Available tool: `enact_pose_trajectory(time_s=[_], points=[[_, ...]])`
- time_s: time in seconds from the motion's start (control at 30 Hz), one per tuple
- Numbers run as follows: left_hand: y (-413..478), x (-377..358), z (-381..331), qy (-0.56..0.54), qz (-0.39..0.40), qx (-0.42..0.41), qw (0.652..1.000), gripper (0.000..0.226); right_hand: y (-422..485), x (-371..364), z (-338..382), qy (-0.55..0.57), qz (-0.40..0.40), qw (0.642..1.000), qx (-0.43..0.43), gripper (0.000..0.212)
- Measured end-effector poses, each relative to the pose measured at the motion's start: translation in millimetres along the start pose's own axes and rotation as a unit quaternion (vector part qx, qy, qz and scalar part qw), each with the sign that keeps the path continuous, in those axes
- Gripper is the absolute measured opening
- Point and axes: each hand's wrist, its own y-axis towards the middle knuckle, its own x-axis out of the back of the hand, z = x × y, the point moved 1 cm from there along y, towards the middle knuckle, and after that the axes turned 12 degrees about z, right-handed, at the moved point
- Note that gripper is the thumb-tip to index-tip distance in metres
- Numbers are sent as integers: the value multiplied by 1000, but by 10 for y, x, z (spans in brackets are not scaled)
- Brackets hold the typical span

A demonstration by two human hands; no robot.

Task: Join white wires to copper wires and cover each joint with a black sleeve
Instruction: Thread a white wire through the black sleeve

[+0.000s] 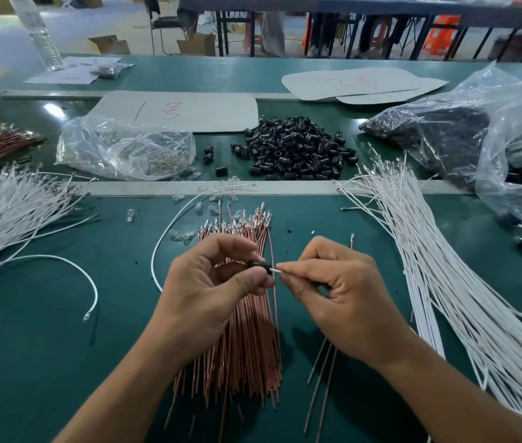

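Observation:
My left hand pinches a small black sleeve between thumb and fingers above the copper wire bundle. My right hand pinches a white wire end whose tip meets the sleeve's right opening. A pile of loose black sleeves lies past the grey strip. White wires fan out at the right. One loose white wire curves behind my left hand, and another white wire arcs at the left.
A clear bag of small metal terminals sits at the back left, a big plastic bag of black parts at the back right. More white wires lie at the left. Small clear bulbs are scattered mid-table. A water bottle stands far left.

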Motion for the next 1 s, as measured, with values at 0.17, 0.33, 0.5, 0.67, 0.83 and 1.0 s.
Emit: enact_pose_trajectory(time_s=[0.17,0.33,0.5,0.67,0.83,1.0], points=[[2,10,12,33,9,8,999,31,3,53,7,-27,29,999,37,10],[-3,10,21,28,19,7,999,31,-5,45,-1,27,29,999,4,10],[-7,-16,66,35,28,11,999,29,-5,-37,6,20,15,1000,-12,12],[7,10,95,32,-8,16,999,28,-11,-64,2,-23,16,1000,-7,9],[3,23,135,43,-16,33,998,24,-18,-119,-11,-13,-7,1000,-14,10],[-5,20,146,77,1,49,996,19,-26,-142,-34,3,-2,1000,-26,10]])
